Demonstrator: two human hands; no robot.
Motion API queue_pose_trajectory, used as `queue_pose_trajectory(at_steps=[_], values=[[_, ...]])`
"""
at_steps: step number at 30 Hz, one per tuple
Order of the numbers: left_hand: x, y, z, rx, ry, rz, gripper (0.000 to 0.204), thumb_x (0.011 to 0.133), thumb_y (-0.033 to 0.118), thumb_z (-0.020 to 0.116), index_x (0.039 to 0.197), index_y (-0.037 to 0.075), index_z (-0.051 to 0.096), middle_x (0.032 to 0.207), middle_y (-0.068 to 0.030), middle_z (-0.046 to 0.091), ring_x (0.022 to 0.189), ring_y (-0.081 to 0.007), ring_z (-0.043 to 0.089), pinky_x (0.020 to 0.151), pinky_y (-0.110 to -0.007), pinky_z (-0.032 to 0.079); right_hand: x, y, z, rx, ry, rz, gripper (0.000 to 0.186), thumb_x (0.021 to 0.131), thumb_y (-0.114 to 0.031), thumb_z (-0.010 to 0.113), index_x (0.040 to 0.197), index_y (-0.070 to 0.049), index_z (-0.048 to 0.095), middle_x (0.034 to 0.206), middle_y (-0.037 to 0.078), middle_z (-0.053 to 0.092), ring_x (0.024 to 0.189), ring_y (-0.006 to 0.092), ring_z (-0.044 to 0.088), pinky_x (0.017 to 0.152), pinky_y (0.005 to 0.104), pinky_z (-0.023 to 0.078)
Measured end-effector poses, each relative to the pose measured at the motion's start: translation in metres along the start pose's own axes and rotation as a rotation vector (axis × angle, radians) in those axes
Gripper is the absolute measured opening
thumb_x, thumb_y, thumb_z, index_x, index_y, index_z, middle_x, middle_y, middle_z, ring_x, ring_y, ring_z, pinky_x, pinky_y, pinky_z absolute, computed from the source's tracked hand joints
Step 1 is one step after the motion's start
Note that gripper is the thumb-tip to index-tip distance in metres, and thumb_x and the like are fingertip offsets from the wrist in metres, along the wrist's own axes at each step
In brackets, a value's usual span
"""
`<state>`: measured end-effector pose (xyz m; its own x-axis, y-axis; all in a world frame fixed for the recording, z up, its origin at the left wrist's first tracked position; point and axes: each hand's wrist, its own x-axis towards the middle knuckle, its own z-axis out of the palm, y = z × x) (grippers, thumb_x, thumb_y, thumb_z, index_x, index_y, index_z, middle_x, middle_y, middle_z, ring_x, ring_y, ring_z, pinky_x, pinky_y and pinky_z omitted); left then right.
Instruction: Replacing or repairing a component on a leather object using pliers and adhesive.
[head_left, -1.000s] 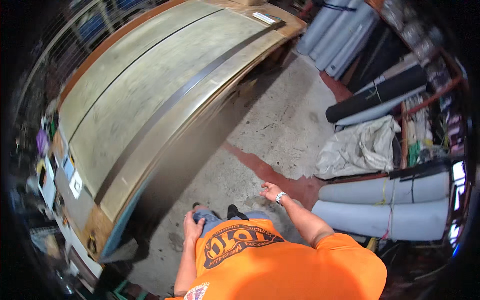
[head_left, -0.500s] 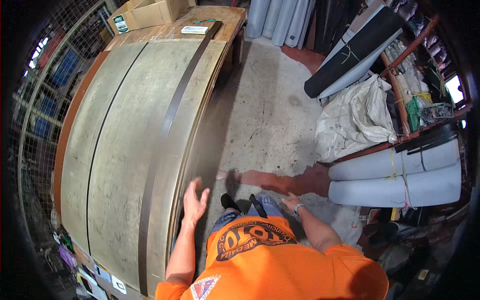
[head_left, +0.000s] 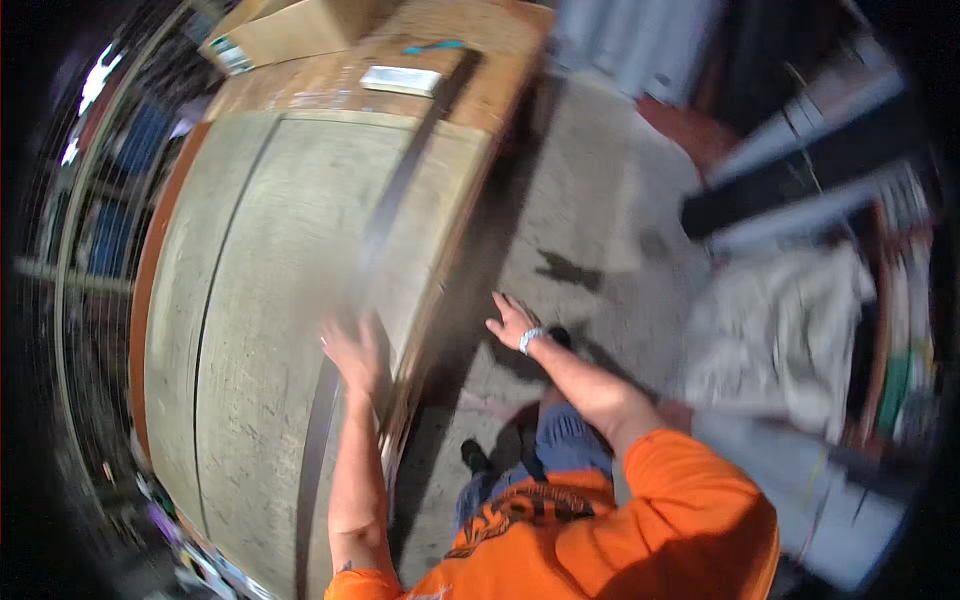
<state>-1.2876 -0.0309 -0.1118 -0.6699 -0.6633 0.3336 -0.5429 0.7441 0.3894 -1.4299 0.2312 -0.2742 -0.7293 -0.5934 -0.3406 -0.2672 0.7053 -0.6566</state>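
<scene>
My left hand (head_left: 355, 352) is over the right side of a long worktable, its fingers apart and holding nothing. Just under and beside it runs a long dark flat strip (head_left: 318, 445) that lies lengthwise on the worn, greenish-grey tabletop (head_left: 270, 240). Whether the hand touches the strip or board I cannot tell. Off the table's right edge, my right hand (head_left: 515, 322) hangs in the air above the floor, fingers spread, with a watch (head_left: 530, 340) on its wrist. A thin black line or groove (head_left: 215, 285) crosses the board parallel to the strip.
At the table's far end are a cardboard box (head_left: 290, 45), a small white box (head_left: 400, 80) and a teal tool (head_left: 432, 47). On the right stand grey and black rolls (head_left: 800, 190) and a whitish sack (head_left: 780, 335). Wire-mesh shelving (head_left: 65, 260) lines the left.
My left hand has moved forward and left, over the tabletop. My right hand has swung forward and left toward the table edge. The view has turned and come closer to the table's far end.
</scene>
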Motion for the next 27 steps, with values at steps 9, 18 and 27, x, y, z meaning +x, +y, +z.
queue_pose_trajectory(at_steps=[9,18,27], values=[[0.033,0.053,0.016,0.053,-0.241,-0.135,0.066,0.083,0.054,0.068,0.124,0.004,0.056,0.133,-0.0235,0.048,0.127,-0.0418,0.044,0.106,-0.054,0.034,0.191,-0.134,0.168,-0.054,-0.490,-1.075,0.056,0.093,-0.038,0.059,0.142,-0.012,0.053,0.150,0.017,0.046,0.135,0.0364,0.046,0.110,0.0481,0.040],[0.027,0.029,0.001,0.126,-0.139,-0.235,0.069,0.086,0.060,0.061,0.129,0.007,0.050,0.137,-0.0221,0.042,0.131,-0.0417,0.040,0.106,-0.054,0.031,0.034,-0.292,0.292,0.351,-1.080,-1.527,0.052,0.094,-0.035,0.058,0.140,-0.012,0.054,0.147,0.015,0.049,0.132,0.0344,0.048,0.106,0.0478,0.042],[0.034,0.022,0.003,0.064,-0.129,-0.208,0.068,0.084,0.061,0.061,0.126,0.008,0.052,0.135,-0.0211,0.043,0.132,-0.0406,0.040,0.106,-0.054,0.032,-0.003,-0.310,0.304,0.463,-1.295,-1.498,0.048,0.094,-0.032,0.057,0.137,-0.012,0.054,0.144,0.014,0.051,0.128,0.0324,0.050,0.102,0.0474,0.045]])
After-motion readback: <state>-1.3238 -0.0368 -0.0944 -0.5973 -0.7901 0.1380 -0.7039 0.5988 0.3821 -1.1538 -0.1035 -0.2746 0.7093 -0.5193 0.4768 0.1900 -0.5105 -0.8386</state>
